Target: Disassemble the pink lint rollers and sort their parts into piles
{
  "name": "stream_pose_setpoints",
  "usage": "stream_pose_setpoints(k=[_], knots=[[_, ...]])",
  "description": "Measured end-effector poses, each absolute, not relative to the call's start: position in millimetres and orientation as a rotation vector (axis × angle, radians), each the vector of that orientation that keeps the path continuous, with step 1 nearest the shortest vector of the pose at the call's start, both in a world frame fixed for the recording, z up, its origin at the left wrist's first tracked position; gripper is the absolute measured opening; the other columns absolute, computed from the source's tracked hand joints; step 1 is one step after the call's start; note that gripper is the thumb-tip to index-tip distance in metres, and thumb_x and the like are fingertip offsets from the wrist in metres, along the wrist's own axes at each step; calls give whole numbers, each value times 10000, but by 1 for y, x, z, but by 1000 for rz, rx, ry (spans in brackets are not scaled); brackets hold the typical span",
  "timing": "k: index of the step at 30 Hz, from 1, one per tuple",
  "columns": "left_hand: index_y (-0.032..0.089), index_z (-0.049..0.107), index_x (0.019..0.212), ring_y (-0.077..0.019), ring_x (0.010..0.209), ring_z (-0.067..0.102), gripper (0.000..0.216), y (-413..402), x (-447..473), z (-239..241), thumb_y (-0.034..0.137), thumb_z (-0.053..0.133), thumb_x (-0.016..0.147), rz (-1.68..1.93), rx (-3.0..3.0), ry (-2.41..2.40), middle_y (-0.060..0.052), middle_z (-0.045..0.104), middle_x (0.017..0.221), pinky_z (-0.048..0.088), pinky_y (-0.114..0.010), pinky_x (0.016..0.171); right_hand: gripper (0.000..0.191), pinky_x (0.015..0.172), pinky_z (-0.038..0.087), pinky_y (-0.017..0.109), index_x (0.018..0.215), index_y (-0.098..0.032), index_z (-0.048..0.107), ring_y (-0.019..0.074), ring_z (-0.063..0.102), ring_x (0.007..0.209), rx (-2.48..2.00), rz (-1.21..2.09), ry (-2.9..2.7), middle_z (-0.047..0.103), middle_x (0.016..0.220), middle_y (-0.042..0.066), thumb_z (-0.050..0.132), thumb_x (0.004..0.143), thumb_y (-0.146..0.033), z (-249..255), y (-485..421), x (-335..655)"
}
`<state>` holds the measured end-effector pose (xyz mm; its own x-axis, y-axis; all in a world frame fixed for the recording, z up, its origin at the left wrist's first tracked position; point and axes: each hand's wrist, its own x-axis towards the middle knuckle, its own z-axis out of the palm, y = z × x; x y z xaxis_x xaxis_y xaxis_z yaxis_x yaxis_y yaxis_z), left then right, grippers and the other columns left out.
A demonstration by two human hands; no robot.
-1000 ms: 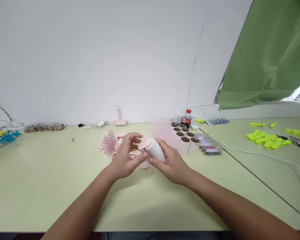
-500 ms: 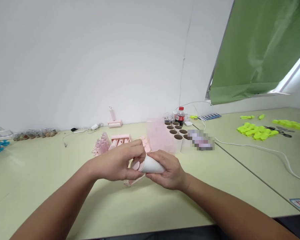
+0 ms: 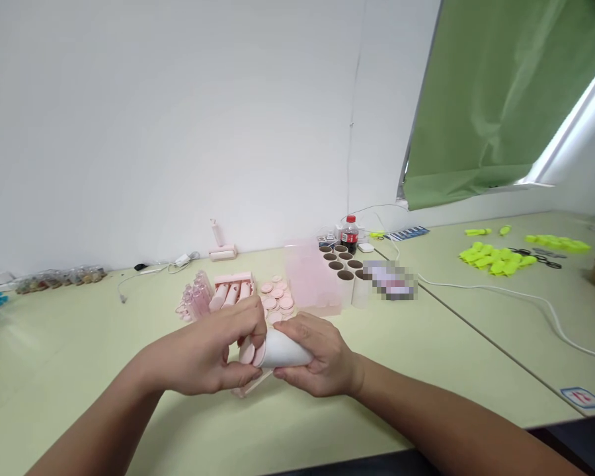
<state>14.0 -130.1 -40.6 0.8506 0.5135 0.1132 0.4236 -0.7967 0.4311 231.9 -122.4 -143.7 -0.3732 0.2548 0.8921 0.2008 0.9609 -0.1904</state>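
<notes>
Between my hands a white lint roller roll (image 3: 285,350) lies tilted, its left end facing my left hand. My right hand (image 3: 324,357) is wrapped round the roll's right part. At the roll's left end, my left hand (image 3: 208,354) grips a pink round end cap (image 3: 246,351), fingers curled over it. A second pink edge shows against the roll's rim; how far either piece sits inside is hidden. Below the hands, a pink bar-shaped part (image 3: 252,385) is partly covered. Behind them lie several loose pink discs (image 3: 277,301).
Pink roller pieces (image 3: 231,295) and translucent pink handles (image 3: 196,297) stand at the left. Pink translucent boxes (image 3: 313,281), upright white rolls (image 3: 360,292) and a cola bottle (image 3: 350,236) are at the right. A white cable (image 3: 496,287) and yellow pieces (image 3: 496,258) lie farther right.
Both hands and the roll now appear lower and further left, and the view has shifted too. The pink discs behind the hands show more. The grip on roll and cap looks the same.
</notes>
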Motion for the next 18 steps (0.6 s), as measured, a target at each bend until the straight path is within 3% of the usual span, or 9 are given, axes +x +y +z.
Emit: stream_pose_setpoints(k=[8,14,18], knots=[[229,408,865,-131,757,458,205,-127,17,-52,87,545,810,474,2585,656,8,512,853,397,-242,628,510,773,518,317,1260,-173,574,207,628,859,-352,426,-1819,670,1010,106,712,813,-375,-145,-125,237],[221,422,901,-128,673,425,257,-112,39,-86,9,406,756,927,2583,910,18,489,781,370,-250,597,488,735,491,295,1192,-186,625,190,590,840,-439,941,-1619,643,986,63,734,784,-431,-150,-117,240],[218,419,875,-119,612,375,269,-108,44,-97,3,370,721,1180,2589,802,37,431,705,334,-242,557,488,725,471,286,1157,-181,656,180,556,827,-407,1128,-1626,623,958,47,744,764,-457,-149,-115,240]])
